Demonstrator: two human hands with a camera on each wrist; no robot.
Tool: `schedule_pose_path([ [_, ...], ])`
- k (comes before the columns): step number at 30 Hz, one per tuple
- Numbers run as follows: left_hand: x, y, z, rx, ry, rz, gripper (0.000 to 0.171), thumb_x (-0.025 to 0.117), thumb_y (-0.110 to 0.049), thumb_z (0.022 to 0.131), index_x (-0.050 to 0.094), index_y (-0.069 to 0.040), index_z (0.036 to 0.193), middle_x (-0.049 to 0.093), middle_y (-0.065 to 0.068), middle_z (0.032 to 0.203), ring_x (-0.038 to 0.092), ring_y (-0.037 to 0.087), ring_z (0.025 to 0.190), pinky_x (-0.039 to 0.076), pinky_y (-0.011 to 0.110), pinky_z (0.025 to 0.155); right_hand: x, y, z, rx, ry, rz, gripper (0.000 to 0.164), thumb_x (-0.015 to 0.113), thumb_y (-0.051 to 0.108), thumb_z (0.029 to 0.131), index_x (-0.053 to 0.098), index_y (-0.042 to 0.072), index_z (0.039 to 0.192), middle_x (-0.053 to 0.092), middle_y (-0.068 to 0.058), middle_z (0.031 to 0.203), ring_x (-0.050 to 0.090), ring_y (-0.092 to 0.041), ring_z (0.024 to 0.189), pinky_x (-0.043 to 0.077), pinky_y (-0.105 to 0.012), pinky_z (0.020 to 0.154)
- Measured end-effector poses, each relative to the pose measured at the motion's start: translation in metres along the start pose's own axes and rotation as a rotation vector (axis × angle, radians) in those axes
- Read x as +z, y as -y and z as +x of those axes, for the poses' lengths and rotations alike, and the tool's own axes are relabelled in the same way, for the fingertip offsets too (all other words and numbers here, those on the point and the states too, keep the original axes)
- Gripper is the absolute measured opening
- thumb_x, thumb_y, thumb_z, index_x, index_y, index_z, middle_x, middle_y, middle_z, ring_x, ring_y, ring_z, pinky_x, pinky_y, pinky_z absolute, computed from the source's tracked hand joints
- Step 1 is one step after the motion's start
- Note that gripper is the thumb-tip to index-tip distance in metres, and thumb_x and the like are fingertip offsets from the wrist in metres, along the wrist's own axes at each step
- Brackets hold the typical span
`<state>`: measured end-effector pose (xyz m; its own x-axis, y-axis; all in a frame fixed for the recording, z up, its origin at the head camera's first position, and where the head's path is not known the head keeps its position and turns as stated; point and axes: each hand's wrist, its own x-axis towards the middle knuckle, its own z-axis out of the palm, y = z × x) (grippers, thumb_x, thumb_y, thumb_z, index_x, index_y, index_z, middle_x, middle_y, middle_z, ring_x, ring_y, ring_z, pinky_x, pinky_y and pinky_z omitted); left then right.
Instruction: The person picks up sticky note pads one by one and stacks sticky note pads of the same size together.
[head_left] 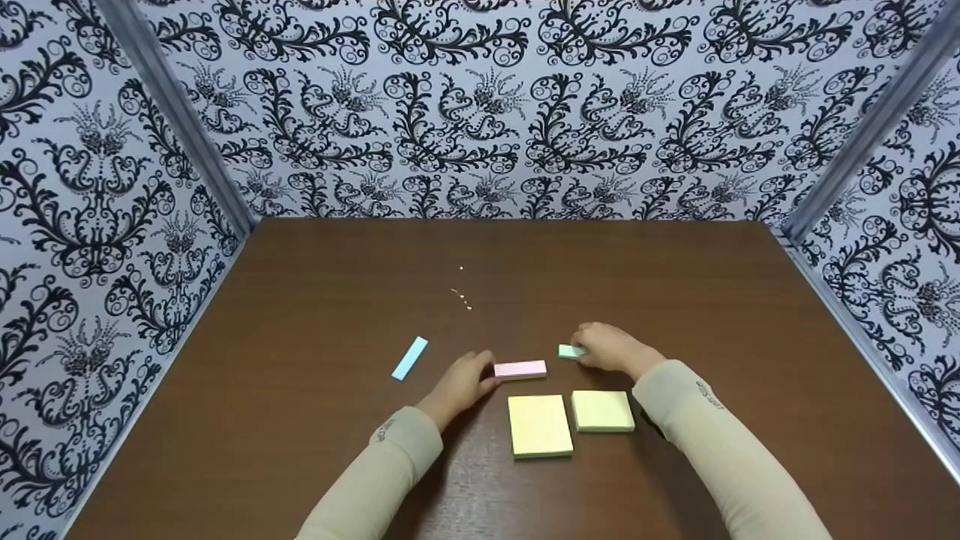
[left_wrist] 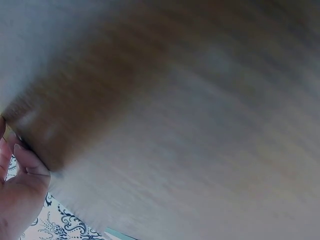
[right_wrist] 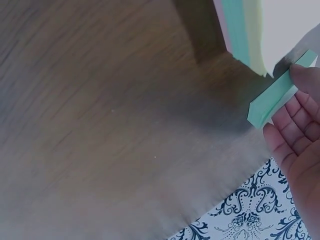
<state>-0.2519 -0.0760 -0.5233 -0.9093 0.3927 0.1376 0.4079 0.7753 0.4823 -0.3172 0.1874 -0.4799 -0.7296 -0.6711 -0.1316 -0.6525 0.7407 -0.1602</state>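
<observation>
My left hand [head_left: 459,384] grips the left end of a narrow pink sticky note pad [head_left: 521,369] lying on the brown table. In the left wrist view, only part of the left hand [left_wrist: 25,187] shows at the left edge, and what it holds is hard to make out. Between thumb and fingers, my right hand [head_left: 611,346] pinches a narrow green sticky note pad [head_left: 568,351], to the right of the pink one. The right wrist view shows this green pad [right_wrist: 275,100] tilted under the thumb, beside a thick multi-coloured sticky note stack [right_wrist: 245,35].
A narrow blue sticky note pad [head_left: 409,358] lies left of the left hand. Nearer the body sit a large yellow sticky note block [head_left: 540,426] and a smaller one [head_left: 603,411]. Small pale specks [head_left: 461,296] dot the table. Patterned walls [head_left: 480,112] border its back and sides.
</observation>
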Motion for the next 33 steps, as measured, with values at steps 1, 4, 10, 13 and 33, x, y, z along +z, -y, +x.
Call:
schedule_pose_path([
  [1, 0.000, 0.000, 0.000, 0.003, -0.004, 0.001, 0.018, 0.062, -0.021, 0.088, 0.053, -0.008, 0.097, 0.057, 0.008, 0.087, 0.056, 0.022, 0.080, 0.047, 0.036, 0.071, 0.000, 0.000, 0.000, -0.002, -0.002, -0.005, 0.007, 0.063, 0.007, 0.084, 0.064, 0.001, 0.087, 0.055, -0.006, 0.082, 0.041, -0.014, 0.066, 0.037, -0.030, 0.061],
  [4, 0.000, 0.000, 0.000, 0.006, -0.009, -0.001, 0.018, 0.062, -0.021, 0.088, 0.053, -0.008, 0.097, 0.057, 0.008, 0.087, 0.056, 0.022, 0.080, 0.046, 0.036, 0.070, 0.001, 0.001, 0.000, -0.003, -0.012, -0.014, 0.005, 0.063, 0.008, 0.084, 0.062, 0.003, 0.085, 0.054, -0.005, 0.081, 0.040, -0.014, 0.066, 0.035, -0.031, 0.060],
  [10, -0.001, 0.000, -0.001, 0.003, -0.004, -0.009, 0.018, 0.062, -0.020, 0.088, 0.053, -0.007, 0.097, 0.057, 0.009, 0.087, 0.057, 0.024, 0.081, 0.046, 0.037, 0.070, 0.000, 0.004, 0.003, 0.013, -0.016, -0.005, 0.007, 0.062, 0.007, 0.083, 0.063, 0.002, 0.087, 0.055, -0.007, 0.083, 0.043, -0.016, 0.068, 0.037, -0.032, 0.061],
  [13, -0.001, 0.000, -0.001, -0.002, 0.002, -0.011, 0.018, 0.061, -0.020, 0.088, 0.053, -0.007, 0.098, 0.057, 0.009, 0.088, 0.057, 0.024, 0.082, 0.047, 0.037, 0.071, -0.004, 0.012, 0.007, 0.020, -0.037, 0.032, 0.014, 0.061, 0.007, 0.083, 0.064, 0.000, 0.094, 0.058, -0.009, 0.089, 0.047, -0.018, 0.072, 0.040, -0.034, 0.063],
  [33, 0.000, 0.001, 0.001, 0.030, -0.047, 0.004, 0.020, 0.065, -0.018, 0.085, 0.052, -0.004, 0.090, 0.055, 0.009, 0.079, 0.052, 0.022, 0.072, 0.042, 0.034, 0.062, -0.006, 0.084, 0.032, -0.227, -0.129, -0.130, 0.013, 0.070, 0.012, 0.078, 0.066, 0.003, 0.087, 0.059, -0.005, 0.080, 0.056, -0.019, 0.071, 0.046, -0.032, 0.066],
])
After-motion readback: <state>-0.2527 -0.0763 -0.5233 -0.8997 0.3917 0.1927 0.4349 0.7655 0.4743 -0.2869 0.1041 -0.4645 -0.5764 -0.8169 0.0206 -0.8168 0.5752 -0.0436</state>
